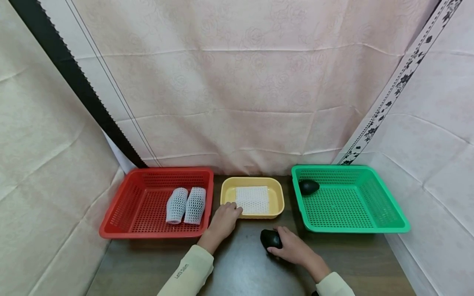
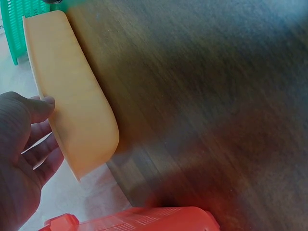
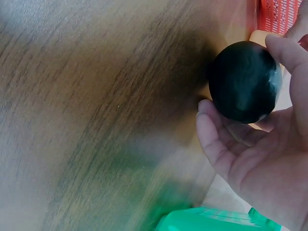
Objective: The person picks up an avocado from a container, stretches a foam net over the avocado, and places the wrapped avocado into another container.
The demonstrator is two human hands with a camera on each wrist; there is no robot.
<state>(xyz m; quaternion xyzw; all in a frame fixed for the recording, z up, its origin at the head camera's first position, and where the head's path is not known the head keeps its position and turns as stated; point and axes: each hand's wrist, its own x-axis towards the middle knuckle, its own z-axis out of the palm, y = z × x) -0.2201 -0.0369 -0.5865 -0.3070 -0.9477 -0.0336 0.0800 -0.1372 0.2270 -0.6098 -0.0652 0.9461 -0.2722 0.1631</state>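
Note:
My right hand [image 1: 292, 247] holds a dark, smooth avocado [image 1: 271, 239] close over the table, in front of the yellow tray. In the right wrist view, the thumb and fingers curl round the sides of the avocado [image 3: 244, 82]. At the near left corner of the yellow tray [image 1: 277, 211], my left hand [image 1: 225, 220] pinches the rim. The left wrist view has the thumb against the outer wall of the tray [image 2: 79, 91] and the other fingers across the rim. A white foam net [image 1: 252, 200] lies flat inside this tray.
On the left stands a red basket [image 1: 148, 235] with two bulging white foam net sleeves [image 1: 176, 205] side by side. A green basket [image 1: 355, 229] on the right holds another dark avocado [image 1: 309, 187] near its left wall. Cloth curtains [image 1: 259, 102] enclose the brown table [image 1: 237, 263].

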